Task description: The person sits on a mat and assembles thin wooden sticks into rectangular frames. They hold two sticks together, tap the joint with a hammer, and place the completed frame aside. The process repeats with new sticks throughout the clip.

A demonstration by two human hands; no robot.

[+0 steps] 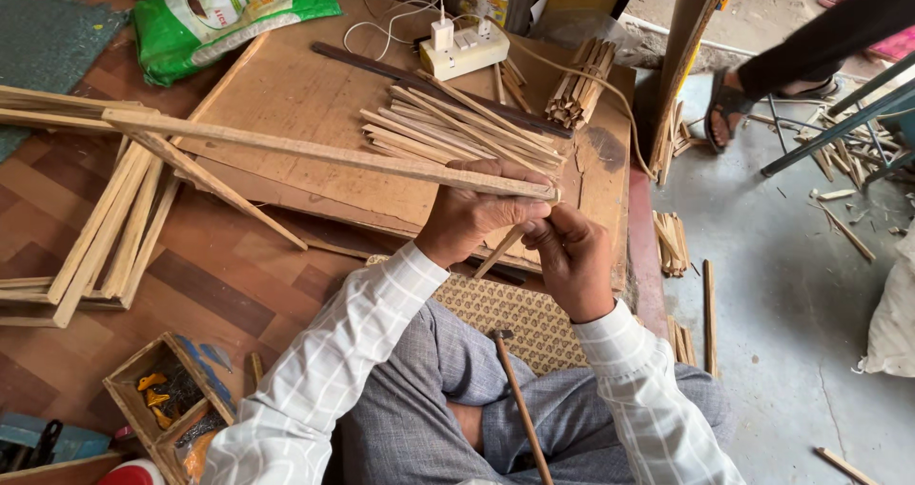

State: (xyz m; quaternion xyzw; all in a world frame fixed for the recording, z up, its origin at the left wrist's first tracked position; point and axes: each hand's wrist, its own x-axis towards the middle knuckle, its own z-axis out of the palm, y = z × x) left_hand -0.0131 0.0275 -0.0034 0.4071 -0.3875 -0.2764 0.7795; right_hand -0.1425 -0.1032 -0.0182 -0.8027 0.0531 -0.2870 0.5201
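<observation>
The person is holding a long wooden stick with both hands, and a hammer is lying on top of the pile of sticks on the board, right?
Not quite. The head view shows the hammer lying across the person's lap, not on the pile of sticks. The rest is right: the left hand and right hand hold the long wooden stick.

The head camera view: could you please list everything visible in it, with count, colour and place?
wooden frame: one, pale wood, held across the board
loose wooden sticks: many, pale, on the board
bundled sticks: one bundle, pale, board's far edge
board: one, brown, on the floor
power strip: one, white, far end of the board
green bag: one, top left
wooden box: one, bottom left
hammer: one, wooden handle, on the lap
another person's sandalled foot: one, top right
left hand: grips the frame
right hand: holds a short stick
</observation>
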